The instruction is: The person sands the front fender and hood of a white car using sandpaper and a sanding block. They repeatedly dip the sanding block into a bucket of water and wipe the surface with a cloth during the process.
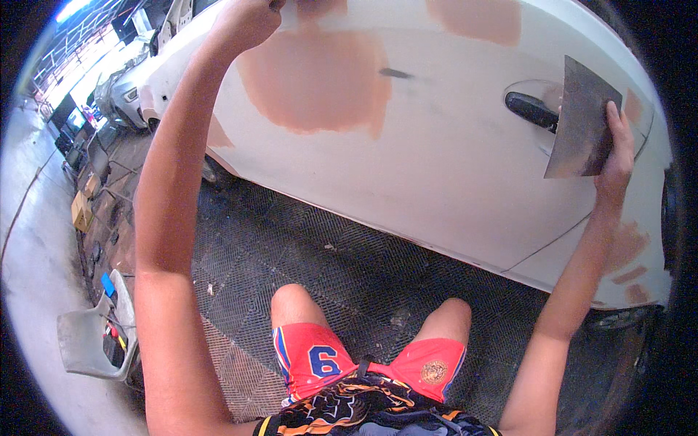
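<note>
A white car side panel [436, 160] with reddish-brown filler patches fills the upper view. My right hand [618, 149] grips a bent, dark grey sheet of sandpaper [582, 120] by its right edge. The sheet stands off beside the black door handle [531, 110] and partly covers it. At the top edge, my left hand [249, 23] is closed near the large filler patch [316, 80]. A small dark bit shows at its fingers, but what it holds is cut off by the frame.
Dark ribbed mats [291, 240] cover the floor below the car. At the left stand a grey-white bumper-like part [91, 341], a small cardboard box [81, 211] and, farther back, another car [127, 94]. My bent knees are close to the panel's lower edge.
</note>
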{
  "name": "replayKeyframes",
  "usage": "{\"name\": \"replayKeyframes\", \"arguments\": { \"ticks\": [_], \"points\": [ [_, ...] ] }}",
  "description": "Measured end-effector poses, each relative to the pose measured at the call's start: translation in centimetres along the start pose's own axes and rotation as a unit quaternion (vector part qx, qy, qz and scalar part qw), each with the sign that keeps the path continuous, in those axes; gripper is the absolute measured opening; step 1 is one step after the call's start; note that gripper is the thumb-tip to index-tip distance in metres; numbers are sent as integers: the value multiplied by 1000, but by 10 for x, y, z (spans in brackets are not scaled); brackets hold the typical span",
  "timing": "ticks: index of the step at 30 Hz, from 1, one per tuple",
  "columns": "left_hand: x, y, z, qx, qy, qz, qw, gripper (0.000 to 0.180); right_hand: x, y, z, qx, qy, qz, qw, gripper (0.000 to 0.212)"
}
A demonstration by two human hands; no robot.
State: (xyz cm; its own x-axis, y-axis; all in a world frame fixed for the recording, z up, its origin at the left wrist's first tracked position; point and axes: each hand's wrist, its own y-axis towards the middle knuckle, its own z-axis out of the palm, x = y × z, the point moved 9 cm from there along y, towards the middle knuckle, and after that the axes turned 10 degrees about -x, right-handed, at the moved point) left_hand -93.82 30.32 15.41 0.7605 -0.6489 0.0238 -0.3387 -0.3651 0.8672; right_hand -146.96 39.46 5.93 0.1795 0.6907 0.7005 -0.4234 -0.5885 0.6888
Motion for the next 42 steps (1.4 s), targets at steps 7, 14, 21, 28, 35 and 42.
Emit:
{"name": "replayKeyframes", "arguments": {
  "ticks": [7,14,21,28,35,42],
  "points": [
    [-16,-77,21,-214,167,70,960,65,14,-10,25,3,-13,16,1000,48],
    [16,-65,9,-117,91,50,988,64,-10,6,7,9,-4,21,1000,55],
    [-2,7,9,-14,11,-9,1000,54,10,-10,16,-54,-35,-7,998,57],
    [-13,4,7,-32,3,-27,999,54,-4,0,6,-4,6,31,999,50],
    [-36,-70,21,-198,171,51,964,61,17,-12,23,-3,-27,0,1000,48],
    [-21,-102,21,-161,164,69,971,62,9,-4,16,27,-8,8,1000,54]
  ]
}}
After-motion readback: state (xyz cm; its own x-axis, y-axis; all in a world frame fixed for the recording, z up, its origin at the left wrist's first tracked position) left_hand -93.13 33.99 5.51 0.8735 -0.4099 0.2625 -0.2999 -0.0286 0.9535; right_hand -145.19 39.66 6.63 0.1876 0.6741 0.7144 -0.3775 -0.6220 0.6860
